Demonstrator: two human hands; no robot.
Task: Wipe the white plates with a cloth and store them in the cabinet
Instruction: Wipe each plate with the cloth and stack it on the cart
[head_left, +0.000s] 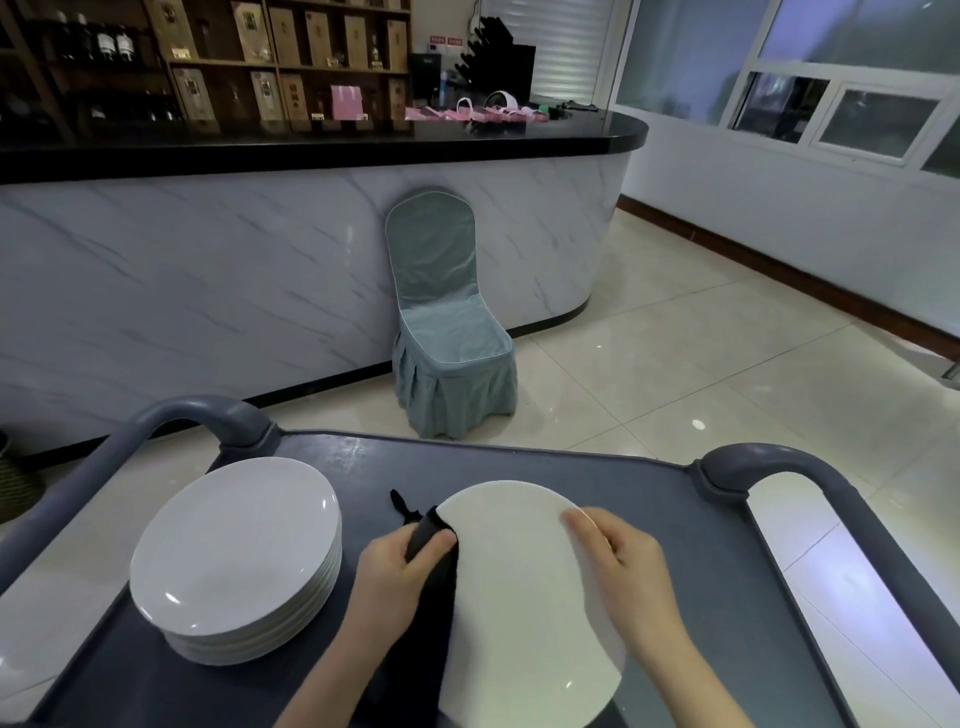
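Observation:
A large white plate is held over the grey cart top. My right hand grips its right rim, fingers curled over the edge. Against the plate's left edge my left hand pinches a dark cloth, whose tail sticks out past the plate's upper left. A stack of several white plates stands on the left side of the cart. No cabinet is visible.
The cart has raised grey handles at the far left and far right. A chair in a blue-grey cover stands beyond it against a marble-fronted bar counter. Tiled floor lies to the right.

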